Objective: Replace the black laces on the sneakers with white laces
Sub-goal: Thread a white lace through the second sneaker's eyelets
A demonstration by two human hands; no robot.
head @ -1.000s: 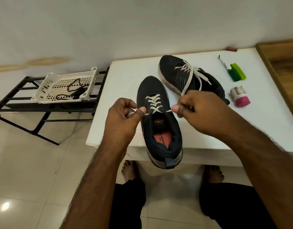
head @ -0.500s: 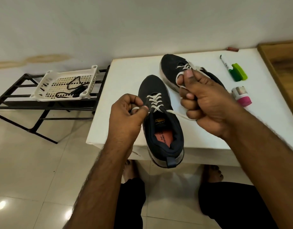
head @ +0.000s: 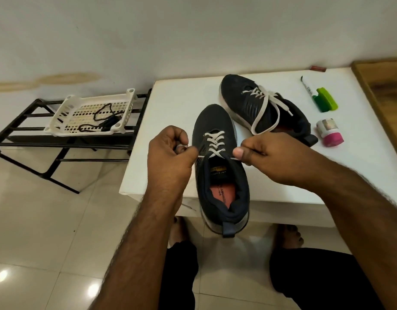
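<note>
White wall and pale tiled floor surround the white table (head: 170, 104); a black rack (head: 25, 139) stands to its left carrying a white basket (head: 65, 115) with the removed black laces (head: 103, 121) inside. On the table, the far sneaker (head: 260, 104) lies already threaded in white, its ends loose. The near sneaker (head: 219, 166) sits in front of me, heel overhanging the table edge, with its white lace (head: 214, 143) crossed through all the eyelets I can see. A green marker (head: 320, 99) and a pink-capped jar (head: 329, 135) lie to the right.

My right hand (head: 273, 157), half a second ago lifted up over the far sneaker with the lace drawn high, is now back down level beside the tongue. My left hand (head: 170, 157) has stayed put. Both sets of fingers are curled shut, each pinching one end of the white lace, which runs taut across the top eyelets. Assessment: the slack is taken up and threading appears complete; tying remains.
</note>
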